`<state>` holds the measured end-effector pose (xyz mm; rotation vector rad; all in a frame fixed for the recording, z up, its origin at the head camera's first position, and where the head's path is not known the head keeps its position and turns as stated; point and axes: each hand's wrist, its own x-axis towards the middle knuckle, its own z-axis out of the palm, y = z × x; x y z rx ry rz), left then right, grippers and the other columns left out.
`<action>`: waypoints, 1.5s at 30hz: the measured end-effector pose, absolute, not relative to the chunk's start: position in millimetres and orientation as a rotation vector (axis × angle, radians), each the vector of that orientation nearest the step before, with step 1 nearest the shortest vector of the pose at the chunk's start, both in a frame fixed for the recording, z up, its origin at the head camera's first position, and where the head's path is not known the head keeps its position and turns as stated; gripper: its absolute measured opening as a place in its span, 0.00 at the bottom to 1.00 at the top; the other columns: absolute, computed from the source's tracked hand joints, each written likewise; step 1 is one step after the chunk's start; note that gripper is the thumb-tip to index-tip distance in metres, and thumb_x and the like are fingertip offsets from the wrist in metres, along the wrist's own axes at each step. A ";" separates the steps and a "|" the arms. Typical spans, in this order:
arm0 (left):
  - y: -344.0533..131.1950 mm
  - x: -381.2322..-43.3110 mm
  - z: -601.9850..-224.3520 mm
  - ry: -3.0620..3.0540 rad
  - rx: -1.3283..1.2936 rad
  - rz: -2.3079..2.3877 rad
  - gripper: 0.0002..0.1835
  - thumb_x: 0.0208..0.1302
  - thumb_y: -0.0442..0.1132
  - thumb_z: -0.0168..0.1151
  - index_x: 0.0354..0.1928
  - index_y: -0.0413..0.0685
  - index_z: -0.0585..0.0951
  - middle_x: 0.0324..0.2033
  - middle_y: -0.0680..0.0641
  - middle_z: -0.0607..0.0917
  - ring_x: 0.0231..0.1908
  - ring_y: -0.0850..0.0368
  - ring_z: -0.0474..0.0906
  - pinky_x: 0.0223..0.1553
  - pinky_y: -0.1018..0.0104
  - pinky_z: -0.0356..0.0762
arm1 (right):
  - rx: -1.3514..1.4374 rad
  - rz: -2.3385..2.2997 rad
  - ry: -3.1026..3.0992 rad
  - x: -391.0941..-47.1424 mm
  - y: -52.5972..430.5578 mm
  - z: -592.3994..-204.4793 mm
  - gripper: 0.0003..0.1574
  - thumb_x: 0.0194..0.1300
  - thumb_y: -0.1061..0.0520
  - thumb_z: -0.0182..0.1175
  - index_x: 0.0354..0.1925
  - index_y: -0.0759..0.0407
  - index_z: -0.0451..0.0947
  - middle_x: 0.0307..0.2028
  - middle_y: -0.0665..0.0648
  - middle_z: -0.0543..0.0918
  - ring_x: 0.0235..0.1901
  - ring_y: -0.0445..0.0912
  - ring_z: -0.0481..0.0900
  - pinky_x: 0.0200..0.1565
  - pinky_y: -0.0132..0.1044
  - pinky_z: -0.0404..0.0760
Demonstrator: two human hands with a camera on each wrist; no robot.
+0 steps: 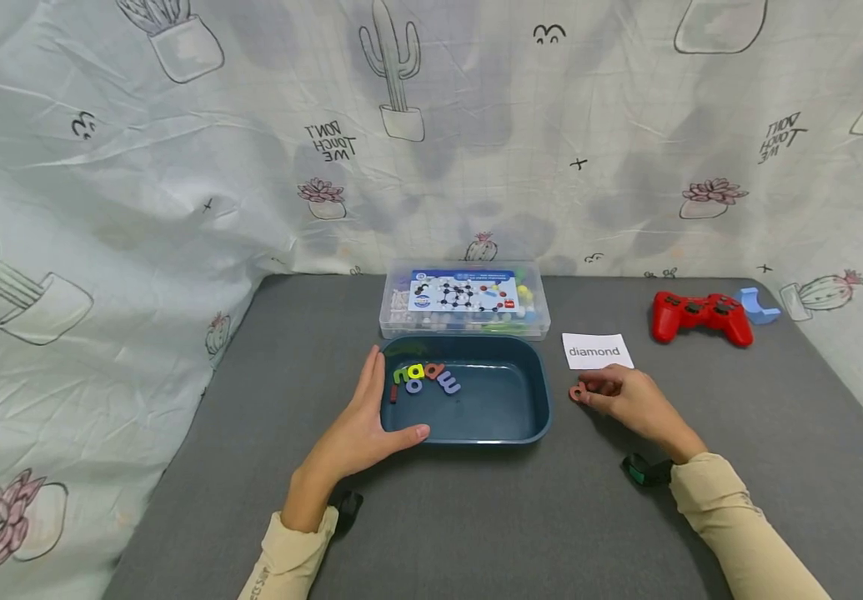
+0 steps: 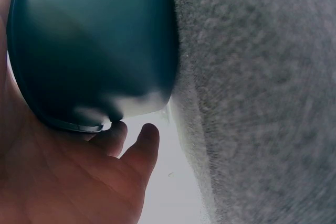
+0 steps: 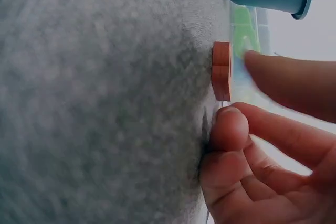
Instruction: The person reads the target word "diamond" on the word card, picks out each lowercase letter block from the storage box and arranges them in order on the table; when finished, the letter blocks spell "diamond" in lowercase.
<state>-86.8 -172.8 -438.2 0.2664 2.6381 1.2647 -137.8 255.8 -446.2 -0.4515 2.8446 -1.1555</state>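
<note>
A dark teal tray stands on the table with several coloured letters in it, including a green n, a purple o and a purple m. My left hand rests against its left side, fingers straight along the wall, thumb over the front rim. Right of the tray, a small orange-red letter lies on the table, its edge visible as a reddish block in the right wrist view. My right hand is right beside it, thumb hovering apart from the letter, fingers loosely bent on the table.
Behind the tray is a clear plastic box of small parts. A white card reading "diamond" lies beyond my right hand. Farther right are a red game controller and a light blue plastic piece. A printed cloth hangs behind the table.
</note>
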 end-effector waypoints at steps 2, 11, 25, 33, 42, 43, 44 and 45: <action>-172.4 -86.4 -437.7 2.638 0.263 1.266 0.71 0.63 0.63 0.75 0.87 0.54 0.31 0.84 0.56 0.26 0.83 0.41 0.38 0.74 0.29 0.51 | -0.416 -1.217 2.838 -138.0 255.6 -441.8 0.20 0.72 0.60 0.71 0.58 0.70 0.85 0.43 0.60 0.89 0.40 0.48 0.82 0.39 0.33 0.79; -171.5 -86.7 -437.9 2.636 0.251 1.273 0.71 0.62 0.63 0.76 0.87 0.54 0.31 0.84 0.56 0.26 0.84 0.42 0.37 0.75 0.30 0.50 | -0.347 -1.666 2.621 -144.9 232.0 -403.9 0.34 0.81 0.50 0.62 0.76 0.63 0.71 0.70 0.66 0.77 0.57 0.39 0.80 0.52 0.23 0.78; -172.2 -84.6 -440.1 2.631 0.244 1.317 0.72 0.61 0.62 0.77 0.87 0.53 0.32 0.85 0.56 0.27 0.84 0.42 0.37 0.75 0.30 0.49 | -0.581 -2.001 2.277 -170.2 132.8 -377.6 0.39 0.81 0.53 0.62 0.83 0.56 0.63 0.79 0.58 0.66 0.78 0.56 0.64 0.73 0.55 0.67; -171.4 -84.1 -442.4 2.617 0.246 1.359 0.73 0.60 0.62 0.78 0.87 0.50 0.33 0.85 0.54 0.28 0.83 0.41 0.36 0.75 0.29 0.48 | -0.757 -1.963 2.141 -180.5 84.6 -378.1 0.40 0.81 0.57 0.61 0.83 0.57 0.61 0.81 0.58 0.64 0.79 0.54 0.61 0.74 0.52 0.65; -173.5 -85.0 -446.5 2.616 0.296 1.386 0.72 0.61 0.61 0.77 0.87 0.48 0.33 0.85 0.53 0.28 0.83 0.41 0.35 0.75 0.29 0.48 | -0.955 -1.849 1.973 -184.1 47.9 -388.3 0.40 0.80 0.60 0.61 0.83 0.61 0.61 0.80 0.61 0.65 0.78 0.55 0.63 0.76 0.58 0.59; -173.8 -85.2 -446.8 2.616 0.300 1.390 0.72 0.61 0.61 0.77 0.87 0.49 0.32 0.85 0.53 0.28 0.83 0.41 0.35 0.75 0.29 0.48 | -0.958 -1.836 1.956 -184.7 45.0 -390.1 0.40 0.80 0.60 0.61 0.83 0.61 0.61 0.80 0.62 0.65 0.78 0.55 0.63 0.76 0.58 0.60; -174.0 -85.3 -446.8 2.616 0.304 1.392 0.72 0.61 0.61 0.77 0.87 0.49 0.32 0.85 0.53 0.28 0.83 0.41 0.35 0.75 0.30 0.48 | -0.957 -1.818 1.951 -185.3 42.3 -392.2 0.40 0.79 0.59 0.61 0.82 0.62 0.62 0.80 0.62 0.65 0.78 0.54 0.64 0.76 0.57 0.60; -174.1 -85.0 -446.4 2.614 0.307 1.397 0.72 0.61 0.60 0.77 0.87 0.50 0.32 0.85 0.53 0.28 0.83 0.42 0.35 0.76 0.30 0.48 | -0.948 -1.798 1.950 -185.9 39.9 -394.2 0.40 0.79 0.58 0.62 0.82 0.62 0.62 0.79 0.62 0.67 0.77 0.54 0.65 0.76 0.56 0.62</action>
